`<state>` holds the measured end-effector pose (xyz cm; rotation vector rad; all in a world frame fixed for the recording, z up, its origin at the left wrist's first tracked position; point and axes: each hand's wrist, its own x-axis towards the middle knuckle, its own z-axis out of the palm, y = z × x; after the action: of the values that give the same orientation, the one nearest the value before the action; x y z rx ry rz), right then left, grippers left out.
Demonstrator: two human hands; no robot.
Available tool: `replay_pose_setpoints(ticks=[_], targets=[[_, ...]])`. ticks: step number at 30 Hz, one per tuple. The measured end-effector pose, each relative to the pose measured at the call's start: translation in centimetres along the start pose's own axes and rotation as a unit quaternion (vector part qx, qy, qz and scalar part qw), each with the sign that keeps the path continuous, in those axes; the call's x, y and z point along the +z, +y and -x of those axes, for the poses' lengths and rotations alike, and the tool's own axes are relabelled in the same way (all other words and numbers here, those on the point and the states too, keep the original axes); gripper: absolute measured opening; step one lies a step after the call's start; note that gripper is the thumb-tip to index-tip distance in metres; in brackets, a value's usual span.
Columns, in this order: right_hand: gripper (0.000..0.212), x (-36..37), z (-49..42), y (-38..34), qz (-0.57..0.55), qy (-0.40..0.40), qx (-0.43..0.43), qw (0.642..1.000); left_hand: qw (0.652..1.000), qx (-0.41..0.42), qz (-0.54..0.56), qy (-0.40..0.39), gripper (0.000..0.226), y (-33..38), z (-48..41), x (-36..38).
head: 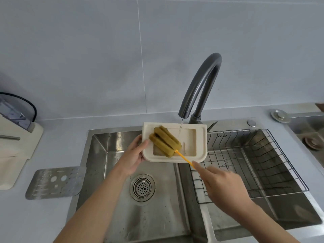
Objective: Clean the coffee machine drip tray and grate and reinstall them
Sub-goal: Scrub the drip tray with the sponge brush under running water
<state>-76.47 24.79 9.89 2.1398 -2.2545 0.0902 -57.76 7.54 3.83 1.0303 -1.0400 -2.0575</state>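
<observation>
Your left hand (pixel 134 157) is clamped on the left edge of the tray (pixel 199 137), thumb over the rim, holding it tilted over the sink (pixel 98 149) under a thin stream from the tap (pixel 201 81). Your right hand (pixel 222 185) is pinched on the yellow handle of the brush (pixel 165 141), whose sponge head presses into the tray's hollow, up and left of that grip. The tray hangs from one wet edge only, so a hard push with the brush could twist it out of your left grip and drop it into the sink just below. Your right grip sits far back on a thin handle, which likely flexes and skids, flicking water onto the bench. The grate (pixel 54 183) lies on the bench left of your left grip, partly over the sink's edge, where a swinging elbow could knock it in.
</observation>
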Motion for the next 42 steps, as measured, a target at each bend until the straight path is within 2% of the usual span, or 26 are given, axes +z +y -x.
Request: replay_pose_setpoints(ticks=[2, 5, 7, 10, 14, 17, 21, 24, 29, 31, 35, 39, 42], targets=[[0.055, 0.1, -0.1, -0.6, -0.003, 0.006, -0.024, 1.000, 1.000, 0.001, -0.004, 0.010, 0.023, 0.1, 0.2, -0.2], [0.063, 0.2, -0.1, -0.6, 0.003, 0.009, -0.060, 0.998, 1.000, 0.002, -0.018, 0.023, 0.028, 0.2, 0.5, -1.0], [0.072, 0.0, -0.1, -0.1, 0.021, -0.016, -0.088, 0.996, 0.999, 0.001, -0.038, 0.032, 0.032, 0.4, 0.9, -1.6], [0.076, -0.7, -0.6, 1.1, 0.051, -0.042, -0.119, 0.991, 0.993, -0.003, -0.112, 0.033, 0.039, 1.0, 1.7, -2.2], [0.072, -0.7, -1.2, 2.3, 0.023, -0.034, -0.089, 0.995, 0.977, 0.019, -0.206, 0.052, 0.044, 2.3, 2.4, -3.0], [0.083, 0.8, -1.4, 1.8, -0.046, -0.028, -0.068, 0.996, 0.967, 0.029, -0.246, 0.066, 0.047, 3.4, 2.6, -3.1], [0.080, 2.5, -1.9, 0.2, -0.091, 0.005, -0.080, 0.993, 0.945, 0.049, -0.315, 0.075, 0.050, 5.1, 2.7, -2.6], [0.075, 3.6, -1.7, -0.3, -0.090, 0.005, -0.100, 0.991, 0.929, 0.062, -0.354, 0.084, 0.047, 6.2, 3.0, -2.2], [0.086, 3.7, -1.2, 1.6, -0.075, 0.009, -0.087, 0.993, 0.923, 0.070, -0.368, 0.089, 0.037, 6.8, 3.4, -1.4], [0.080, 3.3, -0.9, 2.7, -0.100, 0.009, -0.075, 0.992, 0.921, 0.073, -0.368, 0.106, 0.035, 6.8, 3.3, -1.1], [0.043, 2.6, 0.2, 4.5, -0.196, 0.016, -0.047, 0.979, 0.916, 0.076, -0.366, 0.144, 0.033, 6.9, 2.9, -0.6], [0.043, 2.3, 0.4, 5.3, -0.266, 0.006, -0.027, 0.963, 0.908, 0.061, -0.388, 0.146, 0.029, 6.8, 2.6, -0.1], [0.051, 2.3, 0.0, 5.5, -0.274, -0.012, -0.026, 0.961, 0.921, 0.039, -0.361, 0.139, 0.025, 6.6, 2.3, 0.2]])
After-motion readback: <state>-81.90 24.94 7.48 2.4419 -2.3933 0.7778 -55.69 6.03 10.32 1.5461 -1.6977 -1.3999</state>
